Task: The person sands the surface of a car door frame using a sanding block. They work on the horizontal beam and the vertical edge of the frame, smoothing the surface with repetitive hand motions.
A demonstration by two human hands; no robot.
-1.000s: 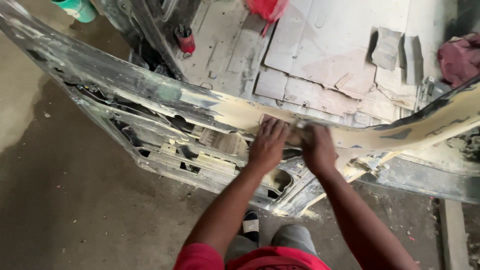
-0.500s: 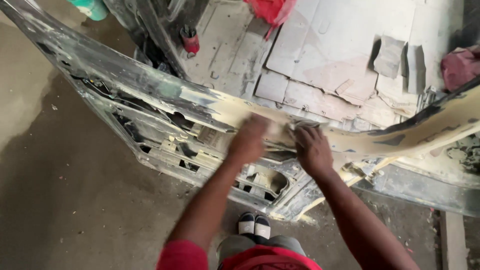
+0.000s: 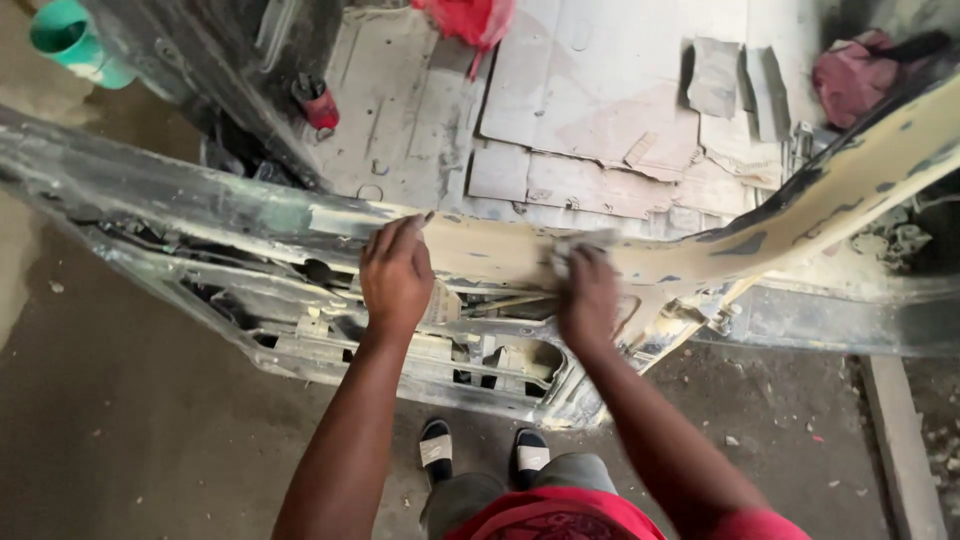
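Car door [image 3: 300, 330]: a stripped metal door shell is lying roughly flat and slightly tilted in front of the person, its upper edge coated in a band of beige body filler [image 3: 500, 255]; it is running from the left of the view to beyond the right edge.
Left hand [image 3: 397, 272]: it is resting palm down on the filler band, fingers together and pointing away from the person, holding nothing; it looks to be steadying the door and feeling the surface.
Right hand [image 3: 590, 300]: it is pressing down on the same band, just to the right of the left hand, fingers curled over a small pale pad, probably sandpaper [image 3: 575, 245]; the hand is blurred, so I cannot tell exactly how tightly it is gripping.
Feet [image 3: 480, 455]: two dark sandals with pale straps are showing on the concrete floor [image 3: 130, 440] just below the door's near edge, so the person is standing close and leaning over it.
Beyond the door: flattened cardboard sheets [image 3: 600, 110] are lying on the ground, seemingly as a work mat.
Far left of the door: a green cup [image 3: 70, 40] is sitting well apart.
Behind the door: a small red can [image 3: 318, 102], a red rag [image 3: 465, 20] and a pinkish cloth [image 3: 855, 75] are lying nearby.
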